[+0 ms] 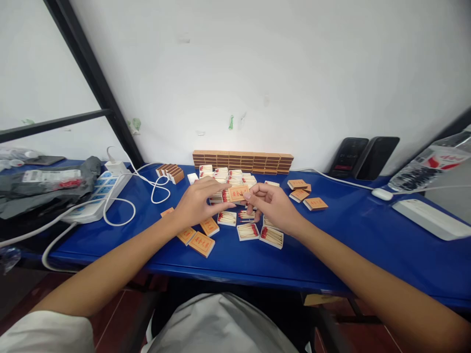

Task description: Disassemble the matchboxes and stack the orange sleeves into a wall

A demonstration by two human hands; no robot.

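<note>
Both my hands meet over the middle of the blue table [331, 245]. My left hand [198, 203] and my right hand [272, 206] pinch the same orange matchbox [237, 192] between their fingertips; red match heads show at its left end. Below the hands lie several open white trays of red-tipped matches [248, 231]. Closed orange matchbox sleeves [201, 243] lie by my left wrist. More filled trays [228, 175] stand behind the hands.
A long stack of orange matchboxes [243, 162] lines the wall. Loose boxes [307, 196] lie to the right. A white power strip [101, 193] with cables sits on the left, two dark phones [362, 157] lean on the wall, a white device [430, 219] lies far right.
</note>
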